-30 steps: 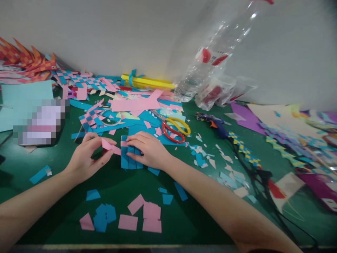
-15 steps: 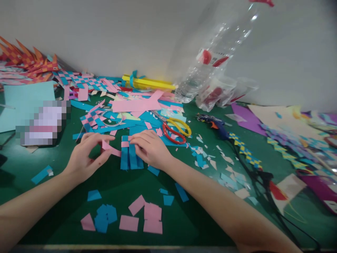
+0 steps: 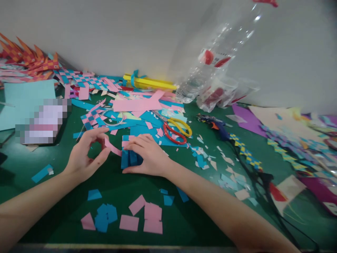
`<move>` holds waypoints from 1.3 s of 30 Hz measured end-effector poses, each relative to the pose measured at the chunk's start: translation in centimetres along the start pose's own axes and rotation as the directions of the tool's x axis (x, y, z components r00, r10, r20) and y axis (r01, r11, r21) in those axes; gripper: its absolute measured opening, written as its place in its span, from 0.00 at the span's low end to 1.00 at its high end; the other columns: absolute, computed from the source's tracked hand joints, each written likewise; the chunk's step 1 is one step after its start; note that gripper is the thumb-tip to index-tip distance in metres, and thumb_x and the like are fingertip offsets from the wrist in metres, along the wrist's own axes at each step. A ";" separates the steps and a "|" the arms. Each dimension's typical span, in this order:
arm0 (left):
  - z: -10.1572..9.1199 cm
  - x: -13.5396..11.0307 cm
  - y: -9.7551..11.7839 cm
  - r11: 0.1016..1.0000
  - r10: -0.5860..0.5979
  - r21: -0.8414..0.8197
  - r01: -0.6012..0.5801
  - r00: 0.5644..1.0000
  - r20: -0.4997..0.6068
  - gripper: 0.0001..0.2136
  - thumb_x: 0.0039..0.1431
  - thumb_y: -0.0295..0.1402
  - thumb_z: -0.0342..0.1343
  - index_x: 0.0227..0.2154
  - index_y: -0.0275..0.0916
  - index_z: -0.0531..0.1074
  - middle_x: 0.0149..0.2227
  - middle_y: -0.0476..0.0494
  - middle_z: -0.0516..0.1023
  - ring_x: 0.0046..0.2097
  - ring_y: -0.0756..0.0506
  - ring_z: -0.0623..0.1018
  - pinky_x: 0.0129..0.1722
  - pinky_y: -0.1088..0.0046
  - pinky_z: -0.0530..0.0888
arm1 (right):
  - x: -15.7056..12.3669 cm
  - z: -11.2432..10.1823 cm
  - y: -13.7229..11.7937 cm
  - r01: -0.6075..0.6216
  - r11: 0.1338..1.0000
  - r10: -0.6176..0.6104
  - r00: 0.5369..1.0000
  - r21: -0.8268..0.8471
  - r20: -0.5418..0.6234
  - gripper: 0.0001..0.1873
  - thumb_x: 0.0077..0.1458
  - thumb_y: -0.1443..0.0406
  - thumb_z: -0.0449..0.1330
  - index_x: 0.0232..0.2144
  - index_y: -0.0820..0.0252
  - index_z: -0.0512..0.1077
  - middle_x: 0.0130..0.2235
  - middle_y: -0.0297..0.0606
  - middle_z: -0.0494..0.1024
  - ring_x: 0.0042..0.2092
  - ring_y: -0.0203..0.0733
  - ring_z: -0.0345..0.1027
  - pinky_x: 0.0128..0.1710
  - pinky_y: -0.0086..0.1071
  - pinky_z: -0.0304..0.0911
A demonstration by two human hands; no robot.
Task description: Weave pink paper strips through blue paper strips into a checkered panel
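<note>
My left hand (image 3: 85, 156) pinches the end of a pink paper strip (image 3: 112, 148) between thumb and fingers, just left of a set of blue paper strips (image 3: 129, 158) lying side by side on the green table (image 3: 126, 186). The pink strip runs right into the blue strips. My right hand (image 3: 146, 154) lies over the blue strips, its fingers curled on them with the thumb at their lower edge, holding them in place.
Red and yellow scissors (image 3: 175, 128) lie just behind my right hand. Cut pink and blue squares (image 3: 131, 218) lie near the front edge. Woven paper pieces (image 3: 92, 117), a clear plastic bottle (image 3: 210, 59), a glue gun (image 3: 217, 126) and a blurred-out object (image 3: 42, 121) surround the work spot.
My right hand has shifted down over the blue strips and curled around them. My left hand has lifted the pink strip's end slightly.
</note>
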State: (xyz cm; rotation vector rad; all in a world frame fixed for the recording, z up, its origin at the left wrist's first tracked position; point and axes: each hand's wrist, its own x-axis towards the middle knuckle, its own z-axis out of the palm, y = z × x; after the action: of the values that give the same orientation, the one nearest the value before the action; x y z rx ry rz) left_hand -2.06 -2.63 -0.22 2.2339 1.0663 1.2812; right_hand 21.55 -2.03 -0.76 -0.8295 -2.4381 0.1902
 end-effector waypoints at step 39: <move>0.7 0.3 0.2 0.994 0.022 0.096 -0.049 0.963 0.269 0.16 0.63 0.35 0.57 0.53 0.44 0.66 0.44 0.47 0.76 0.45 0.45 0.78 0.46 0.68 0.76 | -0.1 1.3 0.9 -0.165 0.947 0.239 0.935 0.274 -0.262 0.08 0.62 0.64 0.56 0.30 0.57 0.72 0.30 0.34 0.78 0.34 0.38 0.71 0.38 0.35 0.63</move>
State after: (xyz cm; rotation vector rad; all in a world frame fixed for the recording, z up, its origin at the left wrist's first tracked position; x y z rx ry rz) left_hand -1.32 -2.51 -0.29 2.4270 1.0124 0.9199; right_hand 21.42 -1.28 -2.14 -0.9242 -2.0018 0.4119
